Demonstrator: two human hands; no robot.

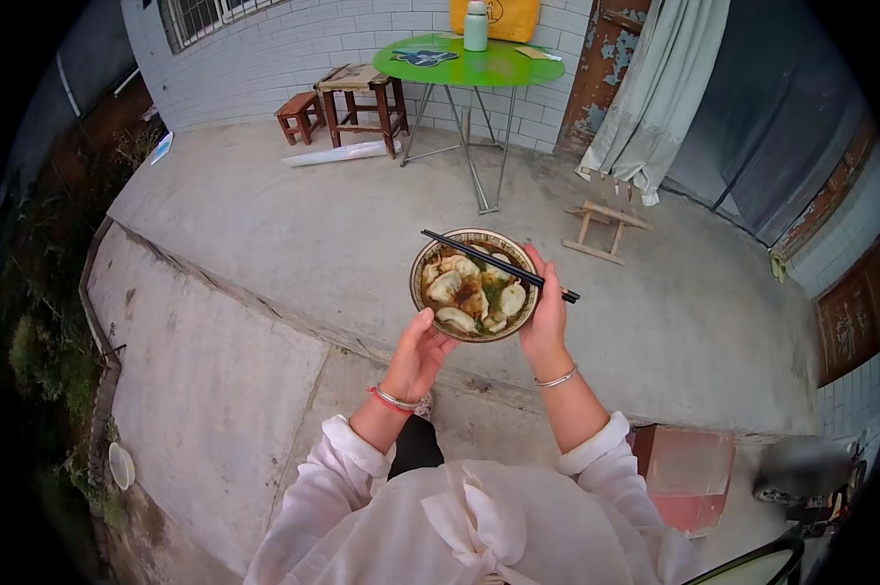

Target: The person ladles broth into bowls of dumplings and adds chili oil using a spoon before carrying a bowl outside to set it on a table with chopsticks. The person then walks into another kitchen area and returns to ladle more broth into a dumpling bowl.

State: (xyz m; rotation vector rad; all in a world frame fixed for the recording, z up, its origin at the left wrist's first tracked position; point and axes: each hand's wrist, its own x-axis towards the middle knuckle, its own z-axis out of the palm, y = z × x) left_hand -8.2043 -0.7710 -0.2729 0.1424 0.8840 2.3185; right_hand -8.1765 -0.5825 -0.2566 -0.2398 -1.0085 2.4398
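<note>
Both of my hands carry a patterned bowl out in front of me. Dumplings in brown broth with bits of green fill it. My left hand supports the lower left of the bowl, its thumb at the rim and its other fingers partly hidden underneath. On the right side, my right hand grips the bowl's edge. A pair of black chopsticks lies across the rim, their thick ends at my right hand; whether its thumb presses on them I cannot tell.
Ahead stands a green round table bearing a pale green bottle, beside a wooden stool and a smaller stool. A step edge crosses the concrete before me. A low wooden frame sits near the curtained doorway.
</note>
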